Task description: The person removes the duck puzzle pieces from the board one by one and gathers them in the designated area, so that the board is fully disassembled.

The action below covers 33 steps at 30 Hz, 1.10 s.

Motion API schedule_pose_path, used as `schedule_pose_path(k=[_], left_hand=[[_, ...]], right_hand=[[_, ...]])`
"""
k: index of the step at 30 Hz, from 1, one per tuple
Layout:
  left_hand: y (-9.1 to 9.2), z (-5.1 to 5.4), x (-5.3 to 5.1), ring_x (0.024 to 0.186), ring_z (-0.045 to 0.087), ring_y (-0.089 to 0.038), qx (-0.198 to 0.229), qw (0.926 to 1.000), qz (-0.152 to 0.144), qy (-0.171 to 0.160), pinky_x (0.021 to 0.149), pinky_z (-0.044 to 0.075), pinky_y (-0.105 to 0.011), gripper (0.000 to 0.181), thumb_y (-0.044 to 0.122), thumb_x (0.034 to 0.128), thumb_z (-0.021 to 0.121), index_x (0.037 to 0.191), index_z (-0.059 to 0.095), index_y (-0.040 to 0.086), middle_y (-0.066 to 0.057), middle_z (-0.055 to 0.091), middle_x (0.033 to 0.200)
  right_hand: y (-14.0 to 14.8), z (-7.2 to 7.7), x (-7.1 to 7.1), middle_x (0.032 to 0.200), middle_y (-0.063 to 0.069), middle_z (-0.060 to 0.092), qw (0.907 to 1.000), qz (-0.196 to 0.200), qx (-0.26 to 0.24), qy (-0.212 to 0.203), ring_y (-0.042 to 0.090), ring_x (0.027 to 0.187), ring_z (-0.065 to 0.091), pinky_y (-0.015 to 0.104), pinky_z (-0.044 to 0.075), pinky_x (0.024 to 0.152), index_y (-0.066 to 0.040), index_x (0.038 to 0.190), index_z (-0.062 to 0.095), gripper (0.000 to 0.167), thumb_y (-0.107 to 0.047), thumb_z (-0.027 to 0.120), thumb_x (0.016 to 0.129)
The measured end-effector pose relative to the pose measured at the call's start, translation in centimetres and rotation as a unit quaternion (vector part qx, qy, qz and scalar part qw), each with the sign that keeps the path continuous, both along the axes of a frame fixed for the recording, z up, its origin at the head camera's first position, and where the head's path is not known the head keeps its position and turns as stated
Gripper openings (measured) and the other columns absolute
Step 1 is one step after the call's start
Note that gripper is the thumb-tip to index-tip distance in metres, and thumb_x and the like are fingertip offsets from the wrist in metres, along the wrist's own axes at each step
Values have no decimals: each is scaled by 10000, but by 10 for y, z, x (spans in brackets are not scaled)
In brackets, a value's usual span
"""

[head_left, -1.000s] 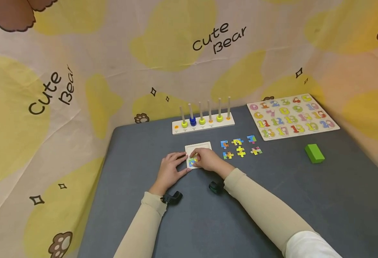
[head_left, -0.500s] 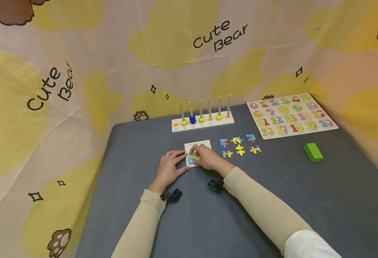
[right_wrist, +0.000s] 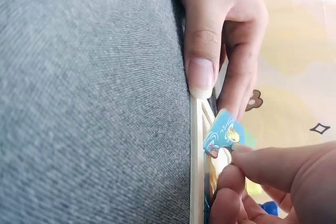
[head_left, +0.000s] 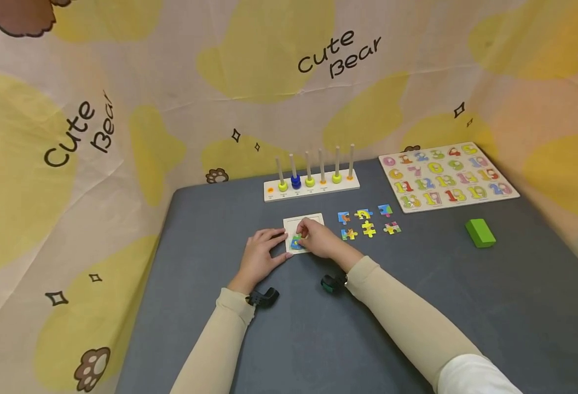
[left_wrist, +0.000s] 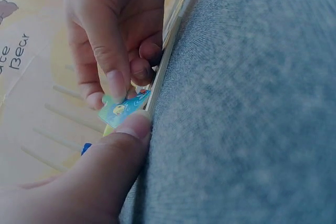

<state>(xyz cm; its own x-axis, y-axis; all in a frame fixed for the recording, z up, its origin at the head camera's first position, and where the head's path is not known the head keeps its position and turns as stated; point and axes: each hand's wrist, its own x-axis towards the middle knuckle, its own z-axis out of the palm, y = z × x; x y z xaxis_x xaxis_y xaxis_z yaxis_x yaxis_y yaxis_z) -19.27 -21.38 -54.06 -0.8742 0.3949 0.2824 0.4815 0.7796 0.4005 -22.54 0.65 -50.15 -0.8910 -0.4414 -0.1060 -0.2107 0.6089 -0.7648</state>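
Observation:
A small square white tray (head_left: 312, 219) lies on the table in the head view. My left hand (head_left: 258, 256) rests at its left side, fingers spread, with the thumb at the near edge. With thumb and fingertips my right hand (head_left: 318, 239) pinches a blue and green puzzle piece (head_left: 296, 241) over the tray's near part. Both wrist views show that piece (left_wrist: 118, 110) (right_wrist: 224, 132) tilted up from the tray, close to the left thumb (left_wrist: 134, 127). In the right wrist view an orange and yellow patch shows under it, partly hidden by the right fingers.
Several loose puzzle pieces (head_left: 368, 229) lie right of the tray. Behind it stands a peg board (head_left: 313, 190) with yellow-green and blue rings. A number board (head_left: 446, 178) is at the back right, with a green block (head_left: 480, 233) in front. Printed cloth hangs behind the table.
My right hand has shifted slightly to the right, and the blue and green piece is turned differently and shows more clearly. My left hand stays at the tray. The head view has shifted slightly.

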Motion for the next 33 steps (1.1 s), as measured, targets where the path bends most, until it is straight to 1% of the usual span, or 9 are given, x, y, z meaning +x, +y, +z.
schedule_pose_path(k=[6, 11, 13, 15, 19, 22, 25, 27, 33], left_hand=[[1, -1, 1, 1337, 504, -298, -25, 10000, 52, -1, 1019, 404, -541, 562, 399, 908, 838, 1384, 710, 128, -37, 618, 1464], [0, -1, 1, 1336, 504, -287, -52, 9999, 98, -67, 1022, 404, -533, 565, 403, 904, 842, 1381, 712, 130, -29, 619, 1462], [-1, 0, 1, 1334, 506, -286, -50, 9999, 89, -84, 1018, 405, -530, 564, 402, 905, 843, 1381, 712, 130, -27, 618, 1464], [-1, -1, 1, 1337, 505, -287, -58, 9999, 62, -83, 1017, 407, -526, 566, 403, 909, 838, 1387, 707, 130, -27, 614, 1469], [-1, -3, 2, 1351, 495, -288, -59, 9999, 44, -142, 1016, 403, -523, 569, 407, 918, 829, 1401, 698, 136, -20, 603, 1483], [-2, -4, 4, 1351, 492, -286, -45, 9997, 99, -235, 1010, 399, -524, 579, 407, 909, 838, 1403, 698, 139, -16, 602, 1484], [-3, -4, 5, 1348, 491, -283, -12, 9995, 147, -267, 1004, 394, -527, 589, 403, 899, 849, 1404, 697, 139, -16, 603, 1485], [-3, -5, 5, 1342, 495, -282, -13, 9997, 140, -215, 999, 394, -526, 590, 404, 898, 850, 1402, 699, 138, -18, 605, 1483], [0, -5, -1, 1335, 496, -271, -16, 9999, 77, -101, 982, 394, -511, 586, 414, 901, 845, 1402, 699, 147, -12, 609, 1477]], right_hand=[[6, 2, 1, 884, 60, 576, 9974, -289, -587, -311, 188, 772, 526, 298, 417, 690, -53, 1040, 607, 97, -38, 694, 1000], [17, 9, 0, 966, 99, 601, 9855, -503, -1472, -680, 196, 777, 533, 288, 437, 669, -35, 1147, 611, 109, -62, 639, 1045], [27, 18, 1, 1006, 107, 613, 9836, -587, -1590, -616, 206, 807, 542, 296, 451, 694, -38, 1190, 629, 139, -100, 625, 1066], [41, 28, 1, 1012, 108, 624, 9867, -624, -1458, -353, 219, 824, 541, 309, 454, 708, -37, 1207, 656, 161, -115, 625, 1070], [75, 44, 6, 907, 86, 637, 9952, -576, -728, 299, 226, 772, 553, 337, 453, 666, -27, 1170, 715, 152, -94, 663, 1044], [99, 48, 14, 817, 59, 631, 9975, -532, -224, 405, 213, 692, 549, 342, 446, 623, -42, 1130, 741, 127, -99, 690, 1028], [115, 43, 21, 782, 39, 637, 9983, -500, 22, 290, 192, 664, 554, 332, 454, 619, -44, 1096, 753, 108, -99, 706, 1016], [122, 37, 25, 772, 41, 643, 9988, -483, 33, 121, 182, 661, 569, 325, 472, 623, -29, 1086, 750, 101, -81, 710, 1009], [129, 14, 32, 763, 76, 664, 9948, -693, -582, -470, 169, 662, 650, 311, 568, 633, 28, 983, 672, 72, -9, 733, 974]])
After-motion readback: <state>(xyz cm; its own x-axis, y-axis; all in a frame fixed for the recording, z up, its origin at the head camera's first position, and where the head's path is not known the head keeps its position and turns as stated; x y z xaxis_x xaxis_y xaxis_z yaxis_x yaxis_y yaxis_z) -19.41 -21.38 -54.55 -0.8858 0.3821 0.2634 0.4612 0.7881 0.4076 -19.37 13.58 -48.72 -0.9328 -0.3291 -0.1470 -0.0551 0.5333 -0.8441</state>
